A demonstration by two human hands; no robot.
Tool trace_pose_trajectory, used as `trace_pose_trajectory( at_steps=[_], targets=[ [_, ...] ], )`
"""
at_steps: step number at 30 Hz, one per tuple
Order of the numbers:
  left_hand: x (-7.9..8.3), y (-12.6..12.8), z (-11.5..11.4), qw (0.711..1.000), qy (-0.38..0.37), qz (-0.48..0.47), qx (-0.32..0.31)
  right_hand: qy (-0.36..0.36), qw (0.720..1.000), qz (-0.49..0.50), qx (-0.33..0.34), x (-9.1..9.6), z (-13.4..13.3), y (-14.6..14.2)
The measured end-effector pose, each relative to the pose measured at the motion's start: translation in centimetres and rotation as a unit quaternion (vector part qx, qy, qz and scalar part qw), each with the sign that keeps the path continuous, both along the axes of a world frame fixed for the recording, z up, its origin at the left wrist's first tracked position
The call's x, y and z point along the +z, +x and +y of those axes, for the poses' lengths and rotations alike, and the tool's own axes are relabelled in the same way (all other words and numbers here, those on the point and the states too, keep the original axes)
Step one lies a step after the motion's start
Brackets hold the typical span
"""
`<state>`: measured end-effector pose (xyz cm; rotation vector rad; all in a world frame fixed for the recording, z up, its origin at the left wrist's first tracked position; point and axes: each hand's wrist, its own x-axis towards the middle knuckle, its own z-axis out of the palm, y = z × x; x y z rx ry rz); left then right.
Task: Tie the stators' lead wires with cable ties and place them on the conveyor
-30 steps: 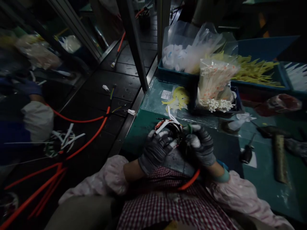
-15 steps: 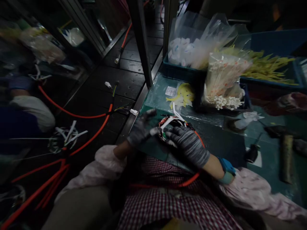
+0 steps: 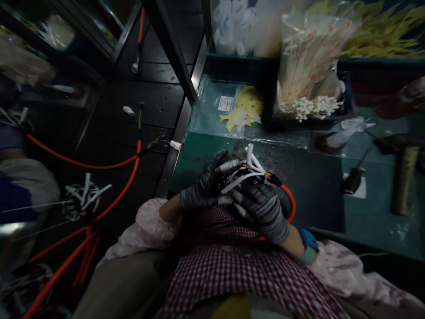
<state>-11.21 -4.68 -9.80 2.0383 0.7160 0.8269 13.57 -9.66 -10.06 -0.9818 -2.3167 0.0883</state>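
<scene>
The left hand (image 3: 207, 188) and the right hand (image 3: 262, 210) covered most of the wire bundle (image 3: 247, 170), so its middle could not be seen. The orange cable (image 3: 290, 204) went under the right hand and its end was hidden. The yellow ties (image 3: 381, 31) and the clear bag (image 3: 308, 53) were cut off by the top edge. A person at the far left (image 3: 20, 190) was blurry and cut off. The 2 dark tools (image 3: 352, 180) on the green table (image 3: 332, 177) were too dim to tell.

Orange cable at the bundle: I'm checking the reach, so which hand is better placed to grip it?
Probably the right hand: the orange cable curves beside it; the left hand is opposite.
</scene>
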Motion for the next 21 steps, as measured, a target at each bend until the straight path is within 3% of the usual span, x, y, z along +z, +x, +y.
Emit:
trace_pose_trajectory(
  at_steps=[5, 13, 17, 21],
  targets=[
    [-0.5, 0.3, -0.5, 0.999, -0.023, -0.022, 0.013, -0.009, 1.000, -0.007, 0.002, -0.4, 0.0, 0.2],
    [-0.7, 0.7, -1.0, 0.997, 0.016, -0.047, 0.059, 0.025, 0.998, -0.042, -0.031, -0.1, -0.6, -1.3],
    [-0.5, 1.3, -1.2, 0.995, 0.015, -0.056, 0.076, 0.026, 1.000, -0.007, -0.006, 1.4, -0.7, 0.4],
    [-0.1, 2.3, -1.5, 0.994, 0.057, -0.028, 0.090, -0.009, 0.997, 0.044, -0.070, 1.7, 0.5, 2.3]
  ],
)
